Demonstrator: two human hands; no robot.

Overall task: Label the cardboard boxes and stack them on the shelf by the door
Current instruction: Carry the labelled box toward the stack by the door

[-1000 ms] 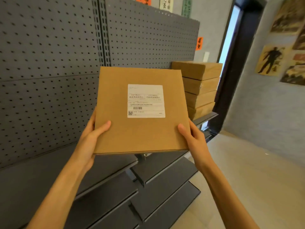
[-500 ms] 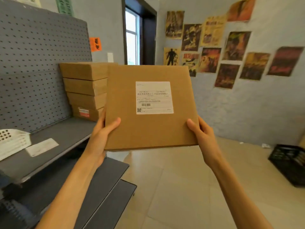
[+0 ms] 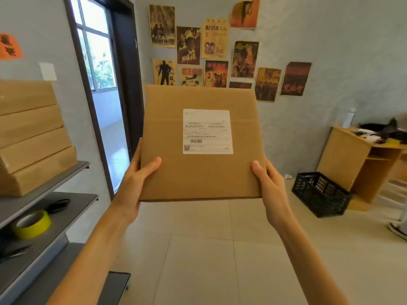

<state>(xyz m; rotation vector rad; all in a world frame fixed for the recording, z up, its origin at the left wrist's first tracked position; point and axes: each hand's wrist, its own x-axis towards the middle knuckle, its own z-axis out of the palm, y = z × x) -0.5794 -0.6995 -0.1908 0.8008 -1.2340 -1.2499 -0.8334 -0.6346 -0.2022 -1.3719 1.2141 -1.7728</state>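
Two hands on one labelled box

You hold the cardboard box [image 3: 201,164] up in mid-air, white label [image 3: 207,131] facing you. Your left hand [image 3: 134,183] and right hand [image 3: 269,183] each pinch a lower edge, thumb on top. Four stacked boxes [image 3: 33,137] sit on the shelf [image 3: 44,188] beside the doorway [image 3: 103,95], well left of it

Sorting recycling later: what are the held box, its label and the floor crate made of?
Box: plain brown cardboard, matte, with a fold crease. Label: white printed paper, probably a sticker. Crate: black lattice walls, likely moulded plastic.
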